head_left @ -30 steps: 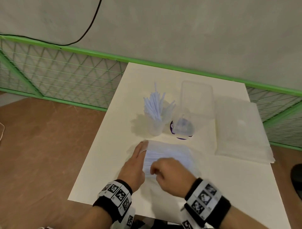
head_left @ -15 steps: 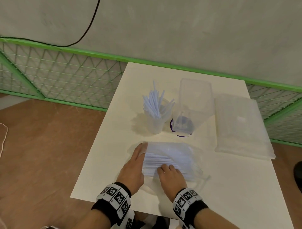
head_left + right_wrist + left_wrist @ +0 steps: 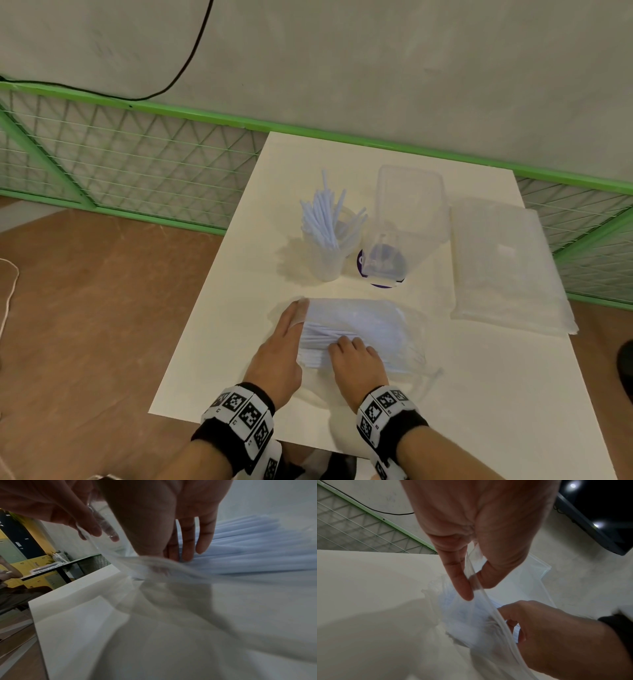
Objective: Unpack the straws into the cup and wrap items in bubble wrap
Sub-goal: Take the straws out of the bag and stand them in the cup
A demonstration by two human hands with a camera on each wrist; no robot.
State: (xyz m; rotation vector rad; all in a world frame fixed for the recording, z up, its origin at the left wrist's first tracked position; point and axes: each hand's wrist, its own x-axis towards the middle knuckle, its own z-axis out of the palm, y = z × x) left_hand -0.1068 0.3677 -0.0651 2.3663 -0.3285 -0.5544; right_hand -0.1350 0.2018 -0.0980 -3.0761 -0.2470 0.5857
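Note:
A clear plastic bag [image 3: 373, 318] of pale blue straws [image 3: 248, 545] lies on the white table [image 3: 239, 308] in front of me. My left hand [image 3: 301, 308] pinches the bag's open edge between thumb and forefinger [image 3: 474, 588] and holds it up. My right hand [image 3: 346, 342] reaches into the opening, its fingers [image 3: 188, 545] and thumb closing on the near ends of the straws. Behind the bag, a clear cup [image 3: 325, 260] holds several upright straws [image 3: 325, 219].
Beside that cup stands a second clear cup [image 3: 387, 253] on a purple disc, with a clear plastic box [image 3: 411, 195] behind it. A stack of bubble wrap [image 3: 503, 267] lies at the right. A green mesh fence [image 3: 137, 164] runs behind the table, above a brown floor.
My right hand has turned over and slid forward from above the bag into its opening, onto the straws. The left hand has kept its hold on the bag edge.

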